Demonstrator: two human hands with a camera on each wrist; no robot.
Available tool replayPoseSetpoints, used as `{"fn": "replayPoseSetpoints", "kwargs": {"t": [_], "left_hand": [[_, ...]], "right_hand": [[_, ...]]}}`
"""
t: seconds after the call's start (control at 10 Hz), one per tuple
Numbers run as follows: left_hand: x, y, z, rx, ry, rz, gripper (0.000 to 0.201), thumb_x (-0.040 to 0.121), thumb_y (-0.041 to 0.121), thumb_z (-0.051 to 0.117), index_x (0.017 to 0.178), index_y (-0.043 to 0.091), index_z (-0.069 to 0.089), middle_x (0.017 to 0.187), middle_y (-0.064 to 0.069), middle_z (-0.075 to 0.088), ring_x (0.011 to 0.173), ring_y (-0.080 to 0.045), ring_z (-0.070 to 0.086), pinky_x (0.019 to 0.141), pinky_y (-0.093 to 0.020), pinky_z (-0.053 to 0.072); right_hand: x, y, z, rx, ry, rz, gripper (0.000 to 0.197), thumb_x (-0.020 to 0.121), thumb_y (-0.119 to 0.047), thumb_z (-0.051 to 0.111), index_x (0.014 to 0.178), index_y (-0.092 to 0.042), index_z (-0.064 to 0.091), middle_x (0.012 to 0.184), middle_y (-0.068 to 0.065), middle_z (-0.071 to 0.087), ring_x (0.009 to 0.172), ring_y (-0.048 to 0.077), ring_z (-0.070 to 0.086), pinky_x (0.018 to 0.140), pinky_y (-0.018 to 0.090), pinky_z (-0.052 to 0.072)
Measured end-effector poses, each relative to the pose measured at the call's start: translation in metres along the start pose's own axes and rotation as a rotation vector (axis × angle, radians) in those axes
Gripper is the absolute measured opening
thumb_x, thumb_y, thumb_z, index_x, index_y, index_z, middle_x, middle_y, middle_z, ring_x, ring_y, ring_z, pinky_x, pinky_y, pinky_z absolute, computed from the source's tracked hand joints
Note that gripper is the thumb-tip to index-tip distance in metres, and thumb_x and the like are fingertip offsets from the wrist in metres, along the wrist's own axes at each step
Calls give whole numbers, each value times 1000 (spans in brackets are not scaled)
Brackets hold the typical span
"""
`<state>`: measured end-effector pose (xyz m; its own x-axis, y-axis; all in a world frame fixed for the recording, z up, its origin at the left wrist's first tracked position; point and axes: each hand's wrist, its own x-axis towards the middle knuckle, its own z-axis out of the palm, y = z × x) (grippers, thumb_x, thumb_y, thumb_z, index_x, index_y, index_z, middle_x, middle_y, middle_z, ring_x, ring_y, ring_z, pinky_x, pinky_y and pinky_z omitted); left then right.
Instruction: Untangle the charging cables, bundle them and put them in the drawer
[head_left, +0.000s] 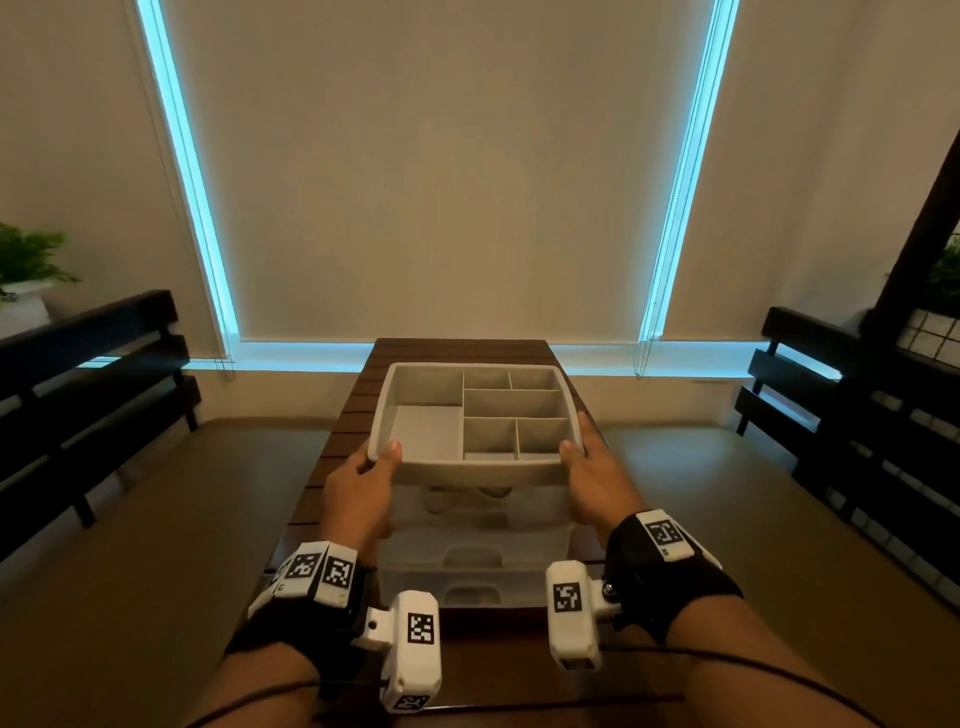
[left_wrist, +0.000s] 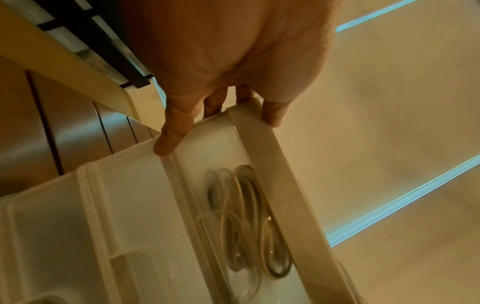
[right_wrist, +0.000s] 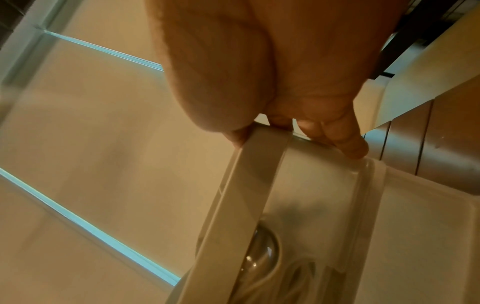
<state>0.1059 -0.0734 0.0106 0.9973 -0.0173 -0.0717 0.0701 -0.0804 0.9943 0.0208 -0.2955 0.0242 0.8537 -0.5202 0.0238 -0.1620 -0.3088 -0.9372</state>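
I hold a grey divided tray (head_left: 478, 470) with both hands, lifted just above a translucent drawer unit (head_left: 475, 551) on a slatted wooden table (head_left: 353, 410). My left hand (head_left: 363, 483) grips the tray's front left corner, thumb over the rim. My right hand (head_left: 592, 467) grips the front right corner the same way. The tray's compartments hold nothing. Coiled charging cables (left_wrist: 246, 216), pale and dark, lie in the top drawer under the tray rim (left_wrist: 275, 164). In the right wrist view the cables (right_wrist: 293, 281) show below the tray rim (right_wrist: 249, 195).
Black slatted benches stand at the left (head_left: 93, 374) and right (head_left: 852, 405) of the narrow table. A potted plant (head_left: 26, 270) sits at far left. Closed blinds (head_left: 441, 182) fill the wall behind. The unit has more drawers (head_left: 475, 592) below.
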Motion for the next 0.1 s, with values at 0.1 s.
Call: {"fn": "replayPoseSetpoints", "kwargs": {"t": [0.1], "left_hand": [[6, -17, -10, -14, 21, -10, 79, 74, 75, 60, 142, 39, 41, 137, -4, 53, 114, -28, 56, 88, -56, 52]], "right_hand": [[-7, 3, -5, 111, 11, -7, 60, 100, -44, 41, 152, -38, 11, 143, -9, 39, 126, 18, 44, 110, 50, 35]]}}
